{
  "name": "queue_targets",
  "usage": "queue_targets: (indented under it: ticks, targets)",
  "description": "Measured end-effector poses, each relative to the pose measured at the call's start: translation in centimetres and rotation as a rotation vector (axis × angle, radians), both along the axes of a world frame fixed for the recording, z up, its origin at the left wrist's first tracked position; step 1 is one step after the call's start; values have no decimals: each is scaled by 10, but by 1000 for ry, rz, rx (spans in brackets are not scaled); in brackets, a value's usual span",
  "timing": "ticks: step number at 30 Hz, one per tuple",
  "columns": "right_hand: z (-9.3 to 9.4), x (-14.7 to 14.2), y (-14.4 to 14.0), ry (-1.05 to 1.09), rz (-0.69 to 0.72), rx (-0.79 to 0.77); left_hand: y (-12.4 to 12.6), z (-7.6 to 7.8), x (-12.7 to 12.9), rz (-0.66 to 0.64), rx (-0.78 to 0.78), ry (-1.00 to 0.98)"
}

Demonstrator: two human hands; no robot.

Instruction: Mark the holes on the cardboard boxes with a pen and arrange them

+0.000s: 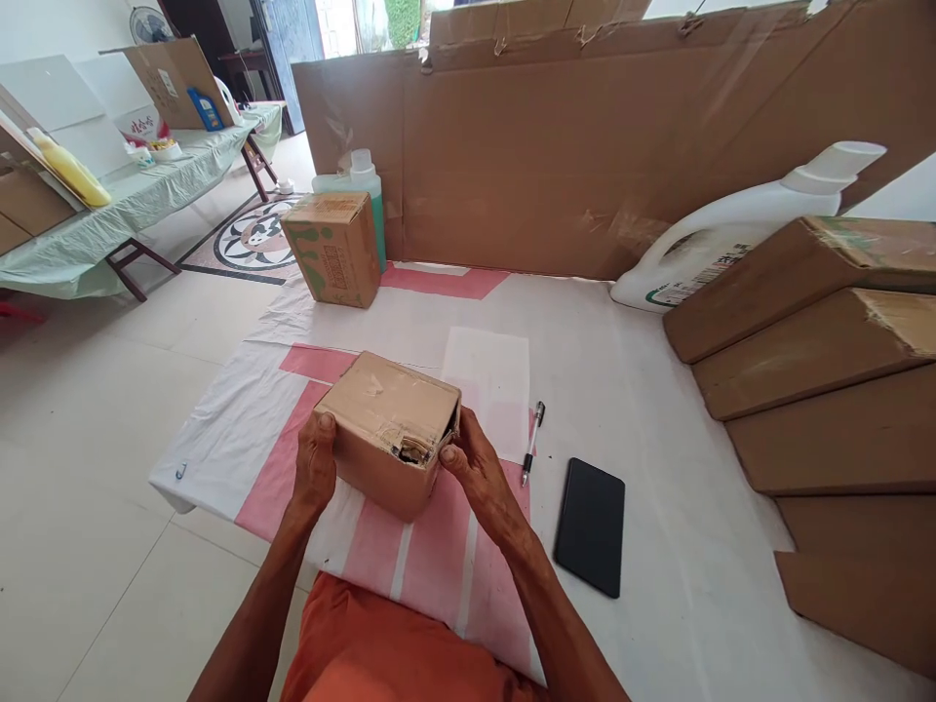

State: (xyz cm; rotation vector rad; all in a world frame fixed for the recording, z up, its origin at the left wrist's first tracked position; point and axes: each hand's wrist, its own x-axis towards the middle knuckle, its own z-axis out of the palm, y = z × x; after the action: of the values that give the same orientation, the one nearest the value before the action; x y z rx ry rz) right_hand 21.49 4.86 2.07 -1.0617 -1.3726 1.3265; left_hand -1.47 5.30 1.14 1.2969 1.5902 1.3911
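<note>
Sitting between both hands' grip, box (391, 429)

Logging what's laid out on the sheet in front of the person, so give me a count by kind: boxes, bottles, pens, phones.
Boxes: 2, one held by both hands, one at the back
Bottles: 2, a green one and a white jug
Pens: 1
Phones: 1
Total: 6

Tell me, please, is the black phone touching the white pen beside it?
Apart. The head view shows a bare strip of white sheet between the black phone and the white pen.
</note>
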Motion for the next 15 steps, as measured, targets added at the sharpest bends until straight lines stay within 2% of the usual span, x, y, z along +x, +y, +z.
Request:
queue_targets:
  ticks: [4, 8, 10, 15]
  targets:
    - [11, 10, -22, -154, -161, 52, 10, 9, 13, -134, -70, -69]
    - [13, 30, -51, -272, -212, 70, 13, 14, 29, -281, -153, -105]
    - [13, 34, -66, -233, -231, 77, 14, 17, 38, -347, -162, -105]
    - [23, 34, -87, -88, -443, 68, 18, 24, 67, -543, -225, -255]
